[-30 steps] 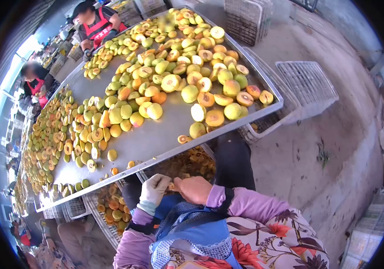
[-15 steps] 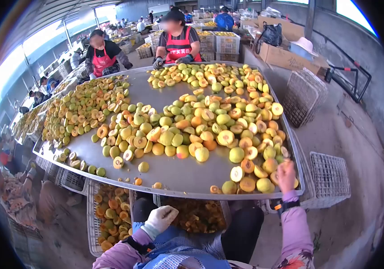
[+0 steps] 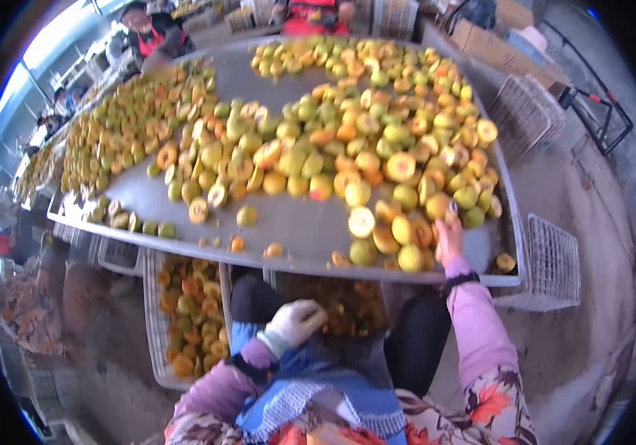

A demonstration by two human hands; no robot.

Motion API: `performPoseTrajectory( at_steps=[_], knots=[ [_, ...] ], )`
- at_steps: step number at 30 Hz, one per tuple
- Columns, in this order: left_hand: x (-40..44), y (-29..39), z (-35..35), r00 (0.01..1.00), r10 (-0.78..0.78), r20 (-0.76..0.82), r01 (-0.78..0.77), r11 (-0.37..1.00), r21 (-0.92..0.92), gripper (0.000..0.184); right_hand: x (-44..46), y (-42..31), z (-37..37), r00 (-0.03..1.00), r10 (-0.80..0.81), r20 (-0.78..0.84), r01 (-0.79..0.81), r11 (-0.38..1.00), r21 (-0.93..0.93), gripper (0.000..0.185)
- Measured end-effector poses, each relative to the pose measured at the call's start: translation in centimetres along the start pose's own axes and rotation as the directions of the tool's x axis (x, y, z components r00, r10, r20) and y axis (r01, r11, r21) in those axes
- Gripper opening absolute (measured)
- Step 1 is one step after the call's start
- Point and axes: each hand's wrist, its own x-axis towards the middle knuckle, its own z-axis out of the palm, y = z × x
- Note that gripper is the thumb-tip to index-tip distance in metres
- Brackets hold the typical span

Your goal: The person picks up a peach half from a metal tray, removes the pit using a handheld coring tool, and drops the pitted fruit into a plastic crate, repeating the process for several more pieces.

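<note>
My bare right hand [image 3: 449,236] reaches over the right front of a metal table [image 3: 299,233]. Its bent fingers touch the pile of yellow-green peaches [image 3: 405,196], many cut in half. A small shiny bit shows at its fingertips, too blurred to name. A halved peach [image 3: 361,222] with its cut face up lies left of this hand. My left hand [image 3: 296,323], in a white glove, hangs in front of the table, over my lap. Its fingers are curled, and whatever is inside them is hidden.
Below the table stand a crate [image 3: 153,319] of peach halves and a container of darker pieces [image 3: 351,304]. Grey crates [image 3: 553,259] stand at the right. Across the table are people in red aprons [image 3: 316,16]. One peach half [image 3: 506,262] lies in the right front corner.
My view has tilted down. My right hand has moved left from the table's right edge, and peaches there have shifted left, baring metal. My left hand has moved right and its fingers look looser.
</note>
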Motion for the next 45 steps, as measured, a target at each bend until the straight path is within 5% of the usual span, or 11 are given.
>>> performPoseTrajectory(
  at_steps=[5, 8, 10, 14, 19, 22, 27, 30, 33, 38, 45],
  knots=[
    [-0.4, -0.6, -0.5, 0.997, -0.073, 0.036, 0.074, 0.996, -0.047, 0.019, -2.2, -2.6, 7.7, 0.949, -0.123, 0.291, 0.173, 0.973, -0.154, 0.036],
    [0.3, 0.1, -0.2, 0.986, -0.159, 0.042, 0.162, 0.982, -0.092, 0.017, -2.3, -3.0, 6.4, 0.857, 0.118, 0.502, -0.173, 0.983, 0.064, 0.032],
    [0.9, 0.1, -0.2, 0.994, -0.108, 0.008, 0.108, 0.984, -0.145, 0.016, -3.5, -5.9, 4.6, 0.927, 0.06, 0.37, -0.083, 0.996, 0.045, 0.033],
    [4.6, 3.7, -3.2, 0.935, 0.251, -0.251, -0.179, 0.944, 0.278, 0.011, -5.6, -8.0, 1.5, 0.974, 0.098, 0.206, -0.145, 0.963, 0.226, 0.032],
    [12.2, 4.0, -3.2, 0.974, 0.065, -0.217, 0.115, 0.683, 0.721, 0.048, -14.3, -11.2, -0.1, 0.924, 0.184, 0.337, -0.312, 0.871, 0.38, 0.022],
    [14.2, 1.0, -1.0, 0.956, 0.197, -0.217, 0.094, 0.495, 0.864, 0.046, -18.7, -11.0, 0.1, 0.866, 0.204, 0.456, -0.398, 0.833, 0.384, 0.018],
    [13.9, 1.9, -1.3, 0.892, 0.342, -0.296, 0.016, 0.63, 0.776, 0.042, -22.7, -9.6, 2.0, 0.834, 0.261, 0.485, -0.474, 0.79, 0.39, 0.016],
    [11.8, 2.2, -2.4, 0.918, 0.049, -0.393, -0.089, 0.992, -0.084, 0.033, -23.5, -9.9, 2.9, 0.832, 0.2, 0.517, -0.4, 0.863, 0.309, 0.015],
    [6.6, 5.2, -1.7, 0.963, -0.207, -0.173, -0.043, 0.516, -0.856, 0.022, -24.6, -10.4, 4.2, 0.828, 0.023, 0.561, -0.209, 0.94, 0.27, 0.017],
    [1.5, 5.0, 0.4, 0.981, -0.194, -0.031, -0.009, 0.113, -0.994, 0.036, -26.6, -8.4, 7.4, 0.8, -0.207, 0.564, 0.149, 0.978, 0.147, 0.023],
    [-1.5, 3.2, 2.7, 0.967, -0.057, -0.247, -0.203, 0.404, -0.892, 0.045, -27.5, -7.3, 8.0, 0.728, -0.177, 0.662, 0.158, 0.983, 0.09, 0.024]
  ],
)
